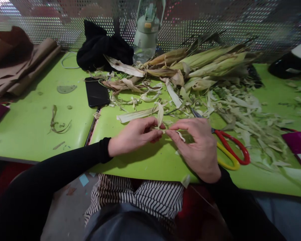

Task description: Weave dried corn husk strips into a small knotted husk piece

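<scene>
Between my two hands is a small pale corn husk piece, one strip of it standing upright. My left hand pinches it from the left with thumb and fingers. From the other side, thumb and forefinger of my right hand close on its end, where a thin strip curls out below the fingers. The fingertips of both hands nearly meet. Beside my right hand lie scissors with one red and one yellow handle, their blades partly hidden behind the hand. A flat husk strip rests just beyond my left hand.
Whole corn husks are heaped at the back, with shredded husk spread to the right. A black phone, a water bottle, black cloth and brown paper stand or lie behind and left. A table seam runs left of my hands.
</scene>
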